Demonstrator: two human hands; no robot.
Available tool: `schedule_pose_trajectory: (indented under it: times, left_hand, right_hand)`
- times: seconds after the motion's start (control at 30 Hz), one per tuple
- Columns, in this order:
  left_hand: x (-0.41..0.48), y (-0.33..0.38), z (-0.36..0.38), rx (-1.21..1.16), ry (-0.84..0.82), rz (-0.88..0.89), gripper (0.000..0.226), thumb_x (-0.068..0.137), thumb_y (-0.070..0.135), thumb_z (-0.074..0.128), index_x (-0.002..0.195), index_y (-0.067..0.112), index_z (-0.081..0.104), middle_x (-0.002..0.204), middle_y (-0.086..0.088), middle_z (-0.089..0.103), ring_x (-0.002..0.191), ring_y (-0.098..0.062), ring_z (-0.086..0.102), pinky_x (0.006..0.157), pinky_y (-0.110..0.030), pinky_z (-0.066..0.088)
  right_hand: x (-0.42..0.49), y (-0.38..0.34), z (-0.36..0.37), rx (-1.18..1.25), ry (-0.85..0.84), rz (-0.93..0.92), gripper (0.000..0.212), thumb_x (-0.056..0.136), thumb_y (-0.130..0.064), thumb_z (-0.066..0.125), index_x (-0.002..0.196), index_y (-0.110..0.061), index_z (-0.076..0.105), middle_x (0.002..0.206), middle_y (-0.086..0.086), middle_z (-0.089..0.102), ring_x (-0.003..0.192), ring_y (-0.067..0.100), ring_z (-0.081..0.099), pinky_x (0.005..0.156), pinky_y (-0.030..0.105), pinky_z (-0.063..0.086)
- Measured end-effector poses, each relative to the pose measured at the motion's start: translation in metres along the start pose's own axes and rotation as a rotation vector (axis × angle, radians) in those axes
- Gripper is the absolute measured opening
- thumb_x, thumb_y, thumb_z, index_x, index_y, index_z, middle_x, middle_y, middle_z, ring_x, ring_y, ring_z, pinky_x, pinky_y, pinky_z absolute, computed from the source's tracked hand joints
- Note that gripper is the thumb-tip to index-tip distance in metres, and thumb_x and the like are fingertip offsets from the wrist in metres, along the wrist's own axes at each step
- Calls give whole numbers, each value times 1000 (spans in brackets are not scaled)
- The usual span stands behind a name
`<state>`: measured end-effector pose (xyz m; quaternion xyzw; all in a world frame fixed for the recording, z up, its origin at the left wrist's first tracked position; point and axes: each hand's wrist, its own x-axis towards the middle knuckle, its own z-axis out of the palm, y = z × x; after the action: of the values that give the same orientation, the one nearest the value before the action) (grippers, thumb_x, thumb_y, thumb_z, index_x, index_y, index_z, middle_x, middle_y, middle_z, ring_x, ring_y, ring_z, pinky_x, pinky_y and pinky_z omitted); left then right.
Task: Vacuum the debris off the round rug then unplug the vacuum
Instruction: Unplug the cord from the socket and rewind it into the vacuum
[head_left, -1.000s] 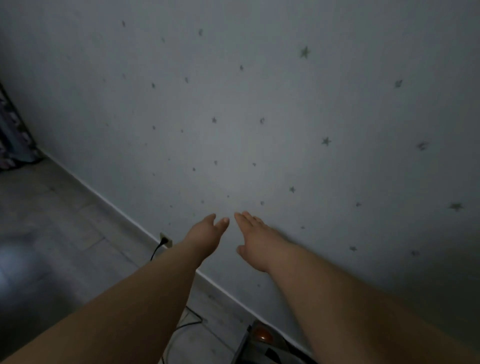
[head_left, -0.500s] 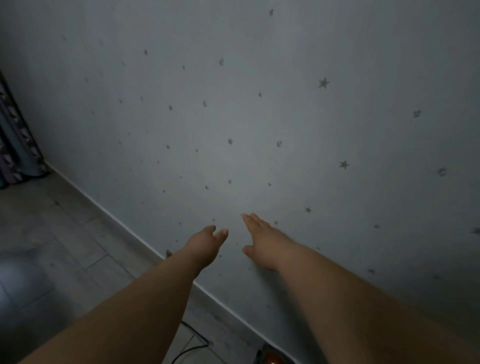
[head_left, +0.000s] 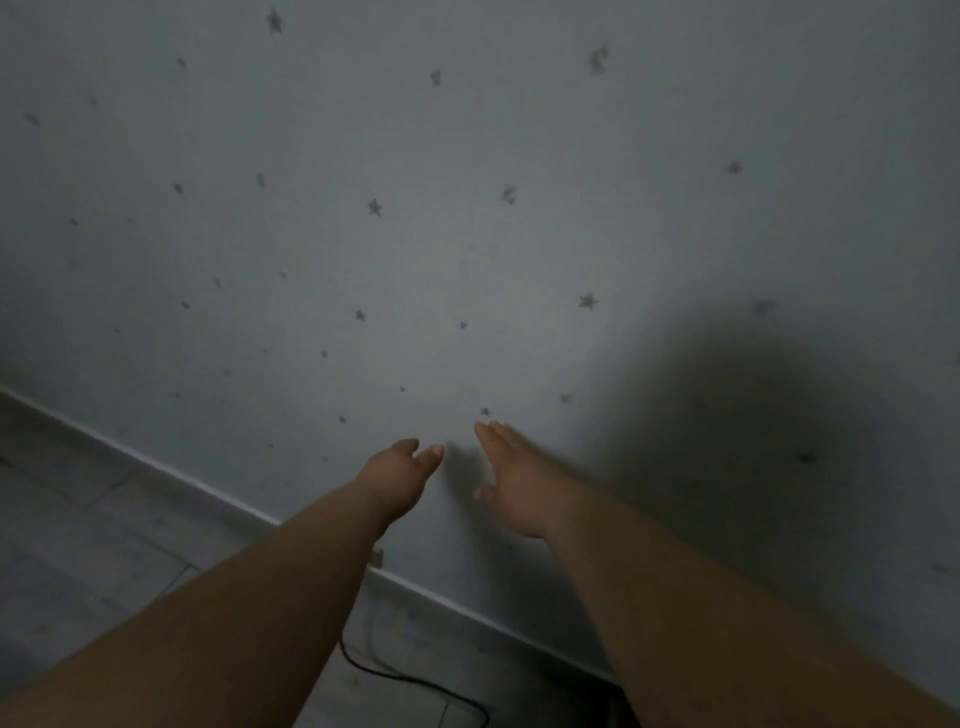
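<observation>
Left hand (head_left: 400, 478) was held out toward the pale grey star-speckled wall (head_left: 467, 234), fingers relaxed, holding nothing; right hand (head_left: 519, 486) beside it, fingers straight, empty, near that wall.

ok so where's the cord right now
In the head view the cord lies on the floor at bottom centre, coming out from under the left forearm and running right, just in front of the skirting.
</observation>
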<state>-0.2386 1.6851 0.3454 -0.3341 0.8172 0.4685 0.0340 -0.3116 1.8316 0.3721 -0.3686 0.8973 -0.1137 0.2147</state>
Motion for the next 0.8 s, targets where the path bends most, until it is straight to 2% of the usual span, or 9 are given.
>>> schedule_pose_trajectory:
  times: [0.2,0.47,0.8]
  left_hand:
    - [42,-53,-27,-8,-50,-92,62,97,46,40,147,10,29,152,-13,31,138,-30,31,112,-38,27]
    - [65,-143,-30,-76,4,-291,59,97,43,43,146,11,32,152,-13,30,138,-29,31,112,-36,26]
    - [147,-247,18,-74,-103,-417,57,97,45,39,144,13,35,147,-15,37,133,-30,37,106,-36,32]
  right_hand:
    - [70,-32,36,26,-70,9,77,100,-26,50,157,-22,0,165,-2,-7,151,17,2,122,40,13]
    - [133,-38,122,71,-257,-24,76,100,-30,49,158,-22,-1,165,-2,-4,151,20,9,120,33,15]
    - [226,-31,235,99,-361,26,76,99,-28,52,158,-21,5,165,0,7,148,23,19,117,33,22]
